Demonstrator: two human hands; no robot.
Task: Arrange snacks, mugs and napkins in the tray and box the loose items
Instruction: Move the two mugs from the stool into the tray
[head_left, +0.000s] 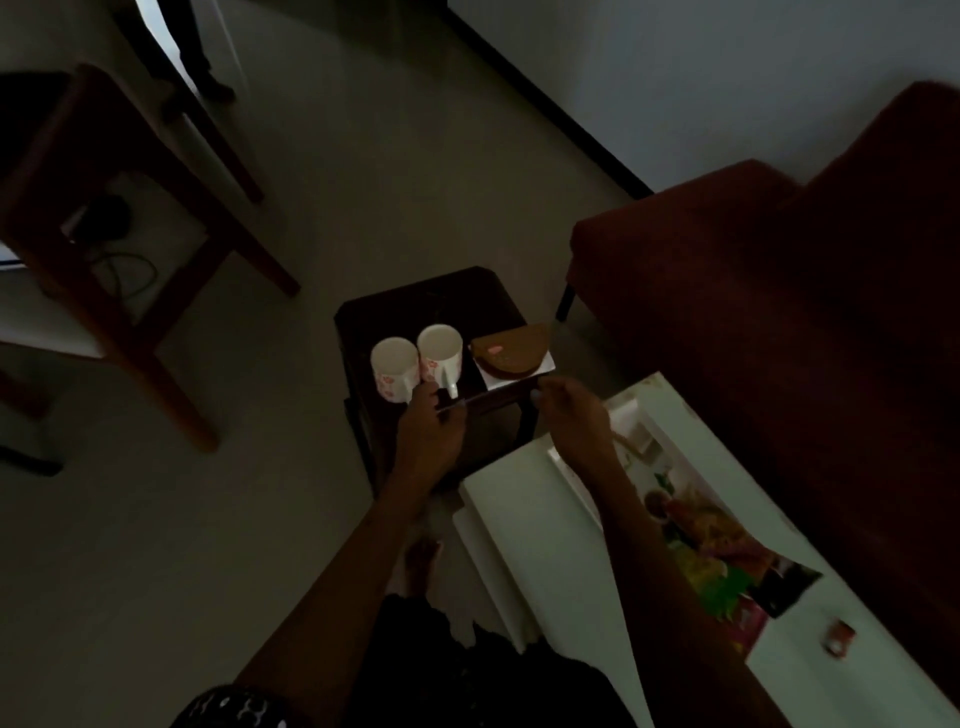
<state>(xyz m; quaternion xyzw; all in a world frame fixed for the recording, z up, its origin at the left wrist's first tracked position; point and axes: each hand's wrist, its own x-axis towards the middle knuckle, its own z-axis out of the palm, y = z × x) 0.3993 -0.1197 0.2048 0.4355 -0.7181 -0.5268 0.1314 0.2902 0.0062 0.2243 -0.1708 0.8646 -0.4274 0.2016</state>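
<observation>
Step in hand: setting a dark tray (511, 387) level on the small dark tabletop (415, 296), as I judge it.
Left hand (431, 421): clamped on the tray's near rim, beside the mugs.
Right hand (571, 410): fingers curled at the same rim, nearer the tabletop's right edge; the grip is too dim to confirm.
Mugs: left mug (394, 368) and right mug (440, 354) stand upright, touching, toward the left edge.
Snack: brown half-round snack (511, 349) on a white napkin (544, 366), at the right edge.
Doing it well: keep both sides level and move slowly, since the mugs could tip.
Loose items: a colourful packet (727, 561) on the white table (519, 499), not yet boxed.
</observation>
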